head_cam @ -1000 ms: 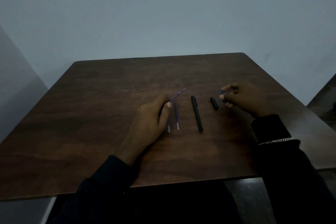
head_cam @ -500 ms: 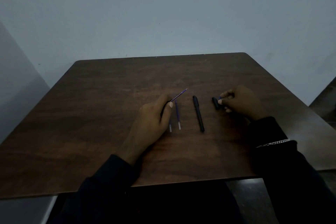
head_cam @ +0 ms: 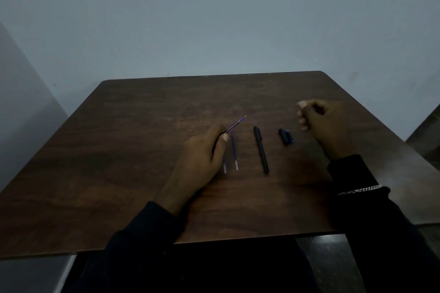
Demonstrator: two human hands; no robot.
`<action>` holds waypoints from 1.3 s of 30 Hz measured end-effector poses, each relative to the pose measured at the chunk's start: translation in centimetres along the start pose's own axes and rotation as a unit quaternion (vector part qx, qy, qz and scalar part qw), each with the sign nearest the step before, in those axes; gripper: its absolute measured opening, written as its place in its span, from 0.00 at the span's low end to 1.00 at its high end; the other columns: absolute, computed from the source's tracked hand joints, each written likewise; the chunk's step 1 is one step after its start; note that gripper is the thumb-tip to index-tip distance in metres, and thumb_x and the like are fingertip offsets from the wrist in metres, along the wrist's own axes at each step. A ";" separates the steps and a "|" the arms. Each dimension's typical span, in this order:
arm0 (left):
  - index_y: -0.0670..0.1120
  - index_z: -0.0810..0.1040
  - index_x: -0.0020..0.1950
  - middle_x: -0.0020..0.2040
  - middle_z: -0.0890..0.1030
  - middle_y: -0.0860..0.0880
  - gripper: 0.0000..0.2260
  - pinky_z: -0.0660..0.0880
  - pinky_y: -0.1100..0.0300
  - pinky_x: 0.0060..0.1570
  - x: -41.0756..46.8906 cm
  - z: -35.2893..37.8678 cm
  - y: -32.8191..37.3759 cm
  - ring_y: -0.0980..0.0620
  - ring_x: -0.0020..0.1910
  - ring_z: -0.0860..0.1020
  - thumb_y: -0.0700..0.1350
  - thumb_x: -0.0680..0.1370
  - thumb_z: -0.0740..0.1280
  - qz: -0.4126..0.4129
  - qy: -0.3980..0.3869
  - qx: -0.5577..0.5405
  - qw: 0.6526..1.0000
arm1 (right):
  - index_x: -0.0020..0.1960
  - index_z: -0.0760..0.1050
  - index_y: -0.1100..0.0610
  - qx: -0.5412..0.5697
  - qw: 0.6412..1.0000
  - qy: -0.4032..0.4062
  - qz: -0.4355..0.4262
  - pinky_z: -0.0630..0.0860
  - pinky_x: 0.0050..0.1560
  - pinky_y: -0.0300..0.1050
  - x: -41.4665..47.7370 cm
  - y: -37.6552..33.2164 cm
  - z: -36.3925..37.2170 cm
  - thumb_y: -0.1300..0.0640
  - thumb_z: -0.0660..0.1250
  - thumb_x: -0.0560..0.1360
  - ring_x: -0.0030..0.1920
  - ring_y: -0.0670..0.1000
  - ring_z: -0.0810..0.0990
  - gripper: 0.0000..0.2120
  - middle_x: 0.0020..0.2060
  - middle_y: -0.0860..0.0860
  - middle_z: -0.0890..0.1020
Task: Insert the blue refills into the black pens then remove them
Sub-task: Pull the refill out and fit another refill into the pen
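Observation:
My left hand point(head_cam: 202, 162) rests on the brown table point(head_cam: 119, 173) and grips a black pen barrel; a blue refill point(head_cam: 236, 123) sticks out of it, pointing up and right. Just right of that hand, two more blue refills lie side by side: one in full view point(head_cam: 233, 150), the other point(head_cam: 224, 167) partly hidden by my thumb. A whole black pen point(head_cam: 261, 152) lies further right. Beyond it a short black cap piece point(head_cam: 282, 136) lies touching a small blue piece point(head_cam: 290, 137). My right hand point(head_cam: 326, 126) hovers right of them, fingers loosely curled, holding nothing.
A plain pale wall stands behind the table's far edge point(head_cam: 214, 76). The near edge point(head_cam: 166, 245) runs across my dark sleeves. A metal bracelet point(head_cam: 359, 190) sits on my right wrist. A dark floor strip shows at the far right.
My right hand set the small blue piece down beside the black cap, then lifted away to the right. My left hand with its pen and refill stayed in place.

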State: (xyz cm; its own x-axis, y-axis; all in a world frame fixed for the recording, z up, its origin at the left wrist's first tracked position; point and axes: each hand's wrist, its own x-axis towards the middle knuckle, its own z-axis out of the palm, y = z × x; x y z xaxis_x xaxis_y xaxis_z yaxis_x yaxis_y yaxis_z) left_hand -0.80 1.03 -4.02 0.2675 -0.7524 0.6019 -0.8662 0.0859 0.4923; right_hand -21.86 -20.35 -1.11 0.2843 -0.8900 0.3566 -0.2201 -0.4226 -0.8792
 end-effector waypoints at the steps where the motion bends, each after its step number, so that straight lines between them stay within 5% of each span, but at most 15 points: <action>1: 0.60 0.67 0.49 0.31 0.71 0.57 0.09 0.62 0.70 0.32 0.0 0.0 0.0 0.59 0.30 0.74 0.48 0.87 0.59 0.002 0.001 0.001 1.000 | 0.49 0.83 0.54 0.029 0.999 -0.013 -0.017 0.77 0.32 0.33 -0.5 -0.8 0.2 0.53 0.68 0.82 0.32 0.39 0.81 0.07 0.38 0.49 0.84; 7: 0.56 0.71 0.52 0.32 0.73 0.57 0.07 0.64 0.71 0.34 0.0 0.0 0.0 0.60 0.32 0.75 0.46 0.87 0.60 -0.006 0.005 -0.001 1.000 | 0.54 0.85 0.57 0.081 0.973 -0.211 -0.046 0.79 0.34 0.37 -3.0 -4.8 4.0 0.58 0.75 0.77 0.33 0.45 0.84 0.07 0.36 0.52 0.88; 12: 0.52 0.75 0.56 0.36 0.77 0.56 0.05 0.65 0.66 0.36 0.0 -0.2 0.0 0.58 0.34 0.76 0.46 0.87 0.59 -0.011 0.000 -0.009 1.000 | 0.48 0.85 0.57 0.156 0.950 -0.269 -0.028 0.81 0.35 0.39 -4.4 -5.4 7.0 0.64 0.76 0.76 0.37 0.47 0.86 0.04 0.37 0.51 0.88; 20: 0.55 0.74 0.57 0.37 0.76 0.60 0.06 0.66 0.73 0.36 0.0 -0.3 0.0 0.65 0.36 0.77 0.45 0.87 0.60 0.003 -0.003 -0.021 1.000 | 0.48 0.83 0.65 0.206 0.943 -0.260 0.034 0.78 0.34 0.37 -5.6 -6.2 9.0 0.65 0.73 0.78 0.37 0.47 0.84 0.02 0.43 0.67 0.86; 28: 0.52 0.76 0.56 0.37 0.77 0.56 0.06 0.69 0.63 0.36 -0.6 -2.7 -1.0 0.56 0.35 0.77 0.48 0.87 0.60 -0.023 -0.006 -0.034 0.999 | 0.45 0.80 0.57 0.254 0.949 -0.181 0.039 0.79 0.34 0.38 -3.3 -8.6 9.6 0.60 0.69 0.82 0.38 0.49 0.87 0.07 0.42 0.56 0.89; 32: 0.50 0.77 0.53 0.38 0.79 0.54 0.08 0.73 0.58 0.37 -1.3 -6.1 -3.7 0.56 0.37 0.78 0.50 0.86 0.60 -0.037 0.003 0.000 0.999 | 0.45 0.82 0.59 0.216 0.958 -0.189 0.027 0.79 0.32 0.38 -1.5 -10.6 11.2 0.60 0.70 0.81 0.35 0.49 0.86 0.06 0.38 0.55 0.88; 39: 0.50 0.74 0.44 0.34 0.76 0.54 0.11 0.67 0.64 0.34 -2.6 -7.7 -6.6 0.57 0.34 0.76 0.44 0.86 0.62 -0.105 0.073 0.007 0.992 | 0.49 0.83 0.72 -0.043 0.932 -0.349 0.085 0.83 0.29 0.41 -2.3 -12.7 19.1 0.66 0.73 0.77 0.28 0.51 0.84 0.07 0.36 0.65 0.86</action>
State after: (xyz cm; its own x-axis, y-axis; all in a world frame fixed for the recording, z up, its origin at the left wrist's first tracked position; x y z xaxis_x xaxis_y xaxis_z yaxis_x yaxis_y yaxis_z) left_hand 7.47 7.44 -4.01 0.4994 -0.6502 0.5727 -0.7905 -0.0715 0.6082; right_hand -1.90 -9.70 3.25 0.7695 -0.6302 -0.1034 -0.3824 -0.3250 -0.8649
